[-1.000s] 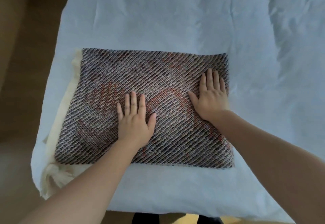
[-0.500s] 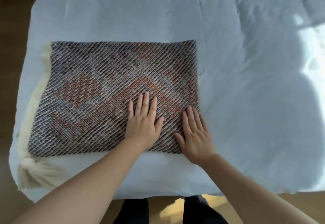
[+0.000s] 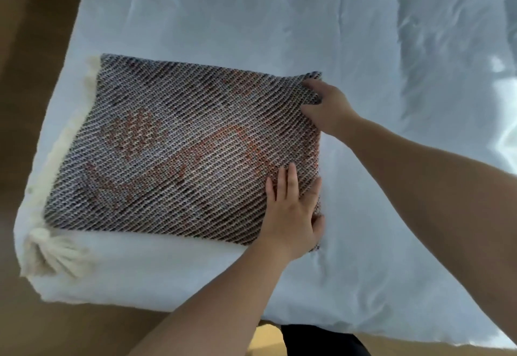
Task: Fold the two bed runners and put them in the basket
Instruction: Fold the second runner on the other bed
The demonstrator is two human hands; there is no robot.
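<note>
A folded bed runner (image 3: 173, 146), woven in grey, dark and orange with a cream fringe (image 3: 53, 252) along its left side, lies flat on the near left corner of the white bed (image 3: 391, 104). My left hand (image 3: 293, 210) grips the runner's near right corner, fingers on top and thumb at the edge. My right hand (image 3: 324, 104) pinches the far right corner, which is slightly raised. No basket and no second runner are in view.
The bed's near edge and left edge border a brown floor (image 3: 33, 76). Bright sunlight falls on the wrinkled sheet at the far right (image 3: 500, 81). Dark clothing of mine (image 3: 321, 341) shows at the bottom.
Both hands went from lying flat on the runner to its right edge. The right hand moved up to the far corner, the left to the near corner, and both took hold.
</note>
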